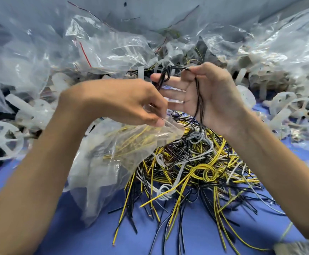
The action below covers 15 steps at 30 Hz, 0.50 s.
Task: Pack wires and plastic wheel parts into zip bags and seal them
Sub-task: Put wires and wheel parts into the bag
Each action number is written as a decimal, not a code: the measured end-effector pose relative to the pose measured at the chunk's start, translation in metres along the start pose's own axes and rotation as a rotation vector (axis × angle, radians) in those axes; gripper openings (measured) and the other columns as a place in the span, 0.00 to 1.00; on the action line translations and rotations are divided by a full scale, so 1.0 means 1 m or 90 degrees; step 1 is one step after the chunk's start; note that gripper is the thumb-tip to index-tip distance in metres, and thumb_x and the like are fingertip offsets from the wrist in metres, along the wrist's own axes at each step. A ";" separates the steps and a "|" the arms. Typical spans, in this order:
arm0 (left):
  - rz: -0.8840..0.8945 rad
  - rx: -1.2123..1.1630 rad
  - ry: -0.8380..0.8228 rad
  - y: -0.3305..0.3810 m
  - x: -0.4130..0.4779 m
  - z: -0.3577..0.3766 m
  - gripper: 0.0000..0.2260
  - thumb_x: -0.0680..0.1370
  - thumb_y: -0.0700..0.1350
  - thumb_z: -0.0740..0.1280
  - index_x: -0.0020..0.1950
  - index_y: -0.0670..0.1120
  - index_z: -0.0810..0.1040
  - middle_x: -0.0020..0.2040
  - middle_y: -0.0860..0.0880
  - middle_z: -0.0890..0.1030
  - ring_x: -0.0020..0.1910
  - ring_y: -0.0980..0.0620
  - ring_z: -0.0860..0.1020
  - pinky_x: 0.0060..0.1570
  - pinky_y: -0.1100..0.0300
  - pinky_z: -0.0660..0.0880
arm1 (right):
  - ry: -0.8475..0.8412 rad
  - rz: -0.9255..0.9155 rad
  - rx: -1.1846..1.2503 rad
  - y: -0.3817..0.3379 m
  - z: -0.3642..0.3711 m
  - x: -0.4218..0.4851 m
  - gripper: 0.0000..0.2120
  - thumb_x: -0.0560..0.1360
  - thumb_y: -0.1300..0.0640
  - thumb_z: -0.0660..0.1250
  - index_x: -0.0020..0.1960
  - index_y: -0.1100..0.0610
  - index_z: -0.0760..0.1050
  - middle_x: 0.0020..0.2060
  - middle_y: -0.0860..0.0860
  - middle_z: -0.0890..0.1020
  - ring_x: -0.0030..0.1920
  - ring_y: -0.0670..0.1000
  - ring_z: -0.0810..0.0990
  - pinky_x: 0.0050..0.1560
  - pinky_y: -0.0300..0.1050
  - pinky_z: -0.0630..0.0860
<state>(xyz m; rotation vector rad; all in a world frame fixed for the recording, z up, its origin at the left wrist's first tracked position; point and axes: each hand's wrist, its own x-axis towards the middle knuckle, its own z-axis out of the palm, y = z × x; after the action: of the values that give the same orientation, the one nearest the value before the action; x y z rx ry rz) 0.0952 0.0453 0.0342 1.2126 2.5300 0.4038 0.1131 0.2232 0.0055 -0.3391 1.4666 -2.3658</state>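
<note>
Right hand (210, 96): thumb and forefinger curled round a bundle of black wires (198, 100), palm facing left. The bundle's long axis runs straight down the palm, with its lower ends falling towards the wire pile (196, 162) directly beneath. Its upper run arcs sideways to the left hand (120, 102).

Left hand: fingertips pinching the rim of a clear zip bag (113, 162). The bag mouth is uppermost at the pinch and the body hangs down and leftward. The yellow wires inside lie slantwise.

Below both: blue table (76, 236).

Either side: white plastic wheel parts (1, 140).

Beyond the hands: crumpled clear bags (58, 43).
</note>
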 end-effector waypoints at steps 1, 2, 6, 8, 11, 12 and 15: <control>0.002 -0.005 0.001 0.000 0.000 0.001 0.07 0.74 0.53 0.67 0.35 0.60 0.76 0.39 0.60 0.81 0.42 0.63 0.77 0.45 0.66 0.70 | -0.016 0.001 0.009 0.000 0.001 0.000 0.09 0.74 0.56 0.52 0.35 0.54 0.61 0.52 0.60 0.81 0.50 0.58 0.82 0.52 0.53 0.76; 0.005 -0.011 0.001 0.000 0.000 0.001 0.07 0.74 0.52 0.67 0.36 0.61 0.76 0.40 0.61 0.81 0.43 0.64 0.76 0.44 0.67 0.70 | -0.027 0.000 0.019 0.000 0.001 -0.001 0.09 0.74 0.55 0.53 0.36 0.54 0.62 0.50 0.58 0.81 0.48 0.57 0.82 0.49 0.51 0.77; 0.010 -0.012 -0.021 0.000 0.000 0.000 0.05 0.75 0.51 0.68 0.40 0.58 0.81 0.40 0.63 0.81 0.42 0.66 0.77 0.41 0.72 0.69 | 0.026 -0.039 0.043 0.002 0.000 0.001 0.13 0.81 0.52 0.51 0.41 0.54 0.67 0.43 0.54 0.75 0.47 0.57 0.81 0.48 0.53 0.78; 0.013 -0.010 -0.026 0.000 -0.001 -0.001 0.04 0.75 0.50 0.68 0.41 0.56 0.82 0.38 0.60 0.82 0.40 0.63 0.78 0.43 0.65 0.72 | 0.079 -0.057 0.014 0.002 -0.002 0.003 0.13 0.82 0.50 0.51 0.45 0.54 0.70 0.42 0.52 0.75 0.41 0.54 0.81 0.43 0.50 0.79; 0.019 -0.019 -0.016 0.000 -0.003 -0.003 0.04 0.75 0.50 0.69 0.42 0.54 0.82 0.38 0.57 0.82 0.40 0.59 0.79 0.44 0.57 0.74 | 0.073 -0.008 -0.080 -0.003 -0.008 0.002 0.12 0.80 0.46 0.52 0.49 0.51 0.71 0.41 0.50 0.80 0.29 0.48 0.77 0.23 0.34 0.70; 0.020 -0.022 -0.011 -0.001 -0.005 -0.005 0.04 0.74 0.51 0.69 0.42 0.53 0.82 0.38 0.56 0.82 0.40 0.58 0.79 0.45 0.55 0.74 | 0.034 0.033 -0.098 -0.005 -0.008 0.001 0.11 0.79 0.46 0.54 0.49 0.51 0.71 0.41 0.50 0.81 0.26 0.47 0.75 0.19 0.31 0.65; 0.026 -0.037 0.002 -0.002 -0.009 -0.008 0.04 0.75 0.52 0.69 0.41 0.54 0.82 0.38 0.56 0.82 0.41 0.58 0.79 0.46 0.54 0.74 | -0.041 0.144 -0.160 -0.008 -0.007 0.000 0.12 0.74 0.47 0.57 0.48 0.53 0.73 0.38 0.51 0.82 0.22 0.47 0.71 0.16 0.30 0.63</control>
<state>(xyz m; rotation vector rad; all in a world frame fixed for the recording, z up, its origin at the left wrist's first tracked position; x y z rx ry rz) 0.0960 0.0362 0.0425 1.2454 2.4822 0.4852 0.1091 0.2325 0.0093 -0.2886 1.6784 -1.9828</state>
